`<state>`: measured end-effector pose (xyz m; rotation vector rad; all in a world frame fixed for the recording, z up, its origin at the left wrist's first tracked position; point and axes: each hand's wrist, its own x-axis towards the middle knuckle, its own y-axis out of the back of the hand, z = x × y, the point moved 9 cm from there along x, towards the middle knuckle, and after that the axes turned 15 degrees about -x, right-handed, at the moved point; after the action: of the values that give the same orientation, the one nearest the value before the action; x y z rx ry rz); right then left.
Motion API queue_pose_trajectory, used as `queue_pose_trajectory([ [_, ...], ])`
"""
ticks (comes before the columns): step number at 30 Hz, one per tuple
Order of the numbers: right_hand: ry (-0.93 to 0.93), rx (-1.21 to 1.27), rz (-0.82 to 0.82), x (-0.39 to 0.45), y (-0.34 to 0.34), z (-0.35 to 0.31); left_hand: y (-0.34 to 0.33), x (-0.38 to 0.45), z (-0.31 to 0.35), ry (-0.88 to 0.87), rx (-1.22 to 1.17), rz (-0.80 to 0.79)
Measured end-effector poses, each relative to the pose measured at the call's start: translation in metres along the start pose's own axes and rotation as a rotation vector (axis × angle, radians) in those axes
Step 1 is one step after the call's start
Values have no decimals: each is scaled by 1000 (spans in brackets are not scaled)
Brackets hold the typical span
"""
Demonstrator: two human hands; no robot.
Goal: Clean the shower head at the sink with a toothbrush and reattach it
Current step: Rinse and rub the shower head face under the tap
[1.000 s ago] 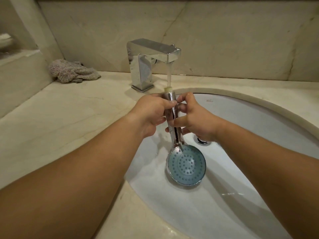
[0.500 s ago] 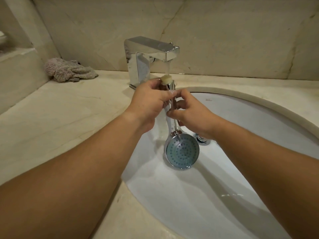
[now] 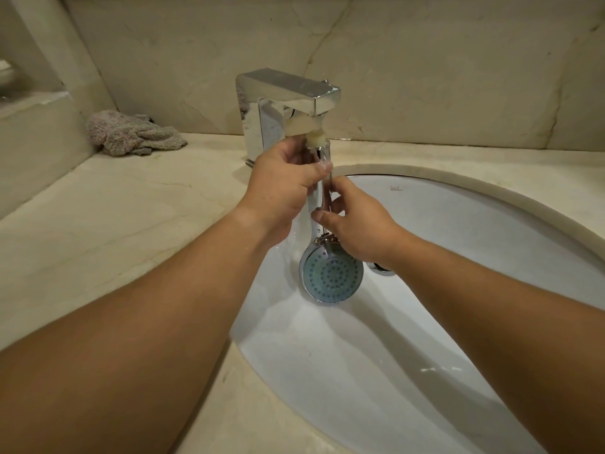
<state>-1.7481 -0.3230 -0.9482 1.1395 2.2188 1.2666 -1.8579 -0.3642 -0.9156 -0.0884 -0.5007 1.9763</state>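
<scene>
A chrome shower head (image 3: 332,276) with a blue-grey nozzle face hangs upright over the white sink (image 3: 491,244), face toward me. Its pale threaded end sits right under the spout of the chrome faucet (image 3: 288,93). My left hand (image 3: 284,188) grips the upper handle. My right hand (image 3: 353,224) holds the lower handle just above the head. A thin dark stick runs along the handle under my right fingers; I cannot tell what it is. No toothbrush is plainly visible.
A crumpled grey cloth (image 3: 131,134) lies on the marble counter (image 3: 114,224) at the back left. The sink drain (image 3: 381,268) shows partly behind my right wrist. A marble wall rises behind the faucet, and a ledge stands at the far left.
Both hands have lifted the shower head, bringing its threaded end from below the water stream up to the faucet spout. The nozzle face has risen higher in the basin.
</scene>
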Motion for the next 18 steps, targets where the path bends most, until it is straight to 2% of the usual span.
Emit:
queue_pose_trajectory([
  [18,-6,64,36,0,1,0,-3,0,0,-21,-9,-8],
])
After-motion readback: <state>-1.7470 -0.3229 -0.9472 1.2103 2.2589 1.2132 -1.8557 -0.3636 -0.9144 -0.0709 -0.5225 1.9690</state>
